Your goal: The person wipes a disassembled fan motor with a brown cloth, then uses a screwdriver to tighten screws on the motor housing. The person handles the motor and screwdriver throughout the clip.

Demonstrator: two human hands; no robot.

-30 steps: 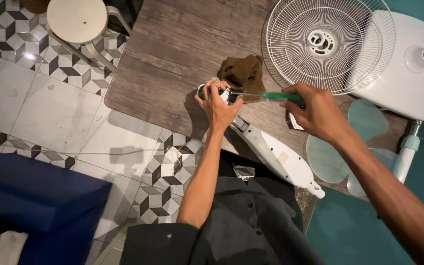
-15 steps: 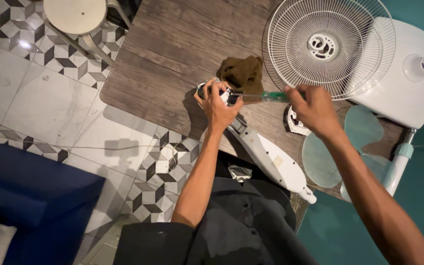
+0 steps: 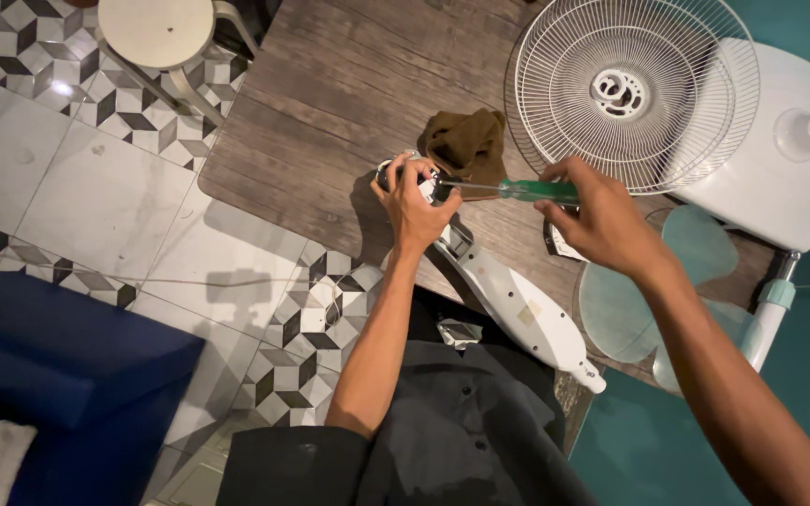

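Observation:
My left hand grips the round metal motor end of a white fan neck that lies slanted over the near edge of a wooden table. My right hand holds a green-handled screwdriver level, its shaft pointing left into the motor by my left fingers. A crumpled brown cloth lies just behind the motor.
A white wire fan grille leans at the table's right, with the white fan base beyond it. Translucent fan blades lie under my right forearm. A white stool stands on patterned tiles at top left. A blue seat is at lower left.
The view has drifted a little. My right hand with the screwdriver has shifted slightly; my left hand stays on the motor.

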